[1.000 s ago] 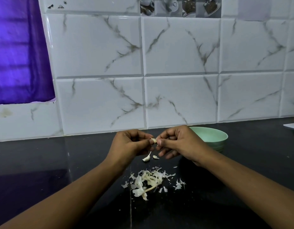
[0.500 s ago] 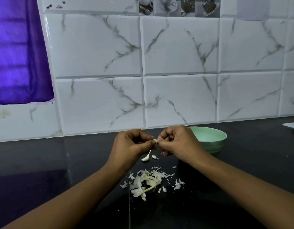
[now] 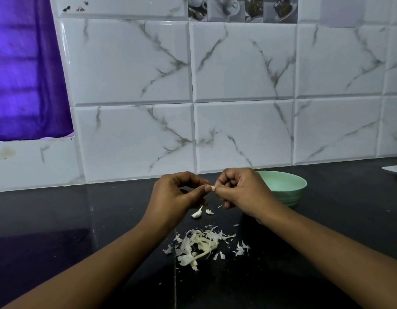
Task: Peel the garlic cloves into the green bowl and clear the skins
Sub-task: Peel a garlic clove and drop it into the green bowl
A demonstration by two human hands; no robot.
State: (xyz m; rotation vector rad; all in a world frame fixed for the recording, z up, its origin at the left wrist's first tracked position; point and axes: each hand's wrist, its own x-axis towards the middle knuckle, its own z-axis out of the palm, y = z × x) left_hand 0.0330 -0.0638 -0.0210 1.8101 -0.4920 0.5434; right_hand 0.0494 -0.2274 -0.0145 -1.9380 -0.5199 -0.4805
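The left hand (image 3: pixel 177 195) and right hand (image 3: pixel 242 192) both pinch a small clove (image 3: pixel 213 188) above the counter (image 3: pixel 81 219) — the bowl (image 3: pixel 303 182) lies at 3 o'clock of it, just behind the right hand, the nearer one — with skins (image 3: pixel 202 244) piled at 6 o'clock.

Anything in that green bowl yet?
Cannot tell. The inner wall of the green bowl that shows is bare, but the near rim and the right hand hide the rest.
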